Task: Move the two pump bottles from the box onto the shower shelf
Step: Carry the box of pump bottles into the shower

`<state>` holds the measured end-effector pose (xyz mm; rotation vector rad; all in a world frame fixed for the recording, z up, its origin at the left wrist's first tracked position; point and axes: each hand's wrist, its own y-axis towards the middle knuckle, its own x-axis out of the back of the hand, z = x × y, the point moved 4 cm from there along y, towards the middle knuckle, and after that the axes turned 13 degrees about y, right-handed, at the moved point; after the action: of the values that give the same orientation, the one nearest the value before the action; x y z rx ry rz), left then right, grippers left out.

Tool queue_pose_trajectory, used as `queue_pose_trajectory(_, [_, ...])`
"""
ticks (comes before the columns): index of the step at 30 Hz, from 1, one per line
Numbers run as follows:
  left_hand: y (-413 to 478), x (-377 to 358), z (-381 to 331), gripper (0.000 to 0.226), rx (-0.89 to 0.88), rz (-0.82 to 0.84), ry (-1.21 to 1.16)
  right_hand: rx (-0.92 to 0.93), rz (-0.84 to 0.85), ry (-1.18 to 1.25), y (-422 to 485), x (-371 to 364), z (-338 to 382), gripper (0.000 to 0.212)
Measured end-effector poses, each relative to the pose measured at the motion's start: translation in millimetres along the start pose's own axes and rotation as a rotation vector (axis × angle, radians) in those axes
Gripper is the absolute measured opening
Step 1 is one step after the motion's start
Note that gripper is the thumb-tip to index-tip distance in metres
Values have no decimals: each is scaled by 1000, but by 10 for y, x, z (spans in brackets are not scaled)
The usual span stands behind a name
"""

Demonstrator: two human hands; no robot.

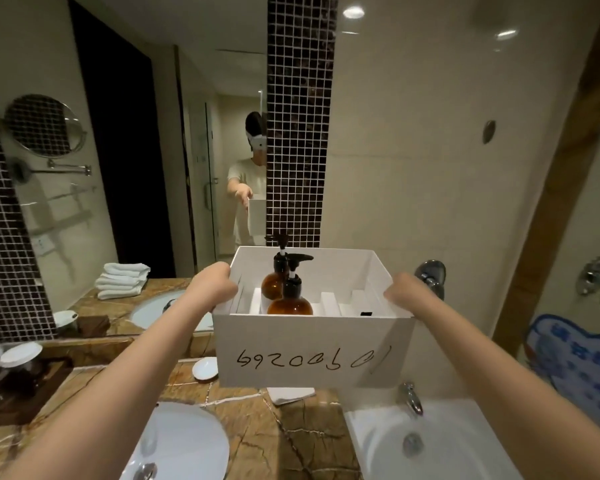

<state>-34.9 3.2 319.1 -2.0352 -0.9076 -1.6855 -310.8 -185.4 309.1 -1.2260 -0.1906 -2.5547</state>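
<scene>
Both hands, left (212, 285) and right (406, 292), clutched the white box (312, 348) above the marble worktop (257, 427); two amber pump bottles (289, 296) stood inside, bathtub (430, 441) at right.

Matt white cardboard box (312, 355), glossy amber bottles (289, 304)
</scene>
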Motion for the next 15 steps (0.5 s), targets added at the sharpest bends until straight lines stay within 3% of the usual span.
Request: queue_pose_trajectory(15, [-243,-155,-1055,18,-201,51,-89,-166,-164,29,-503,855,-790,37])
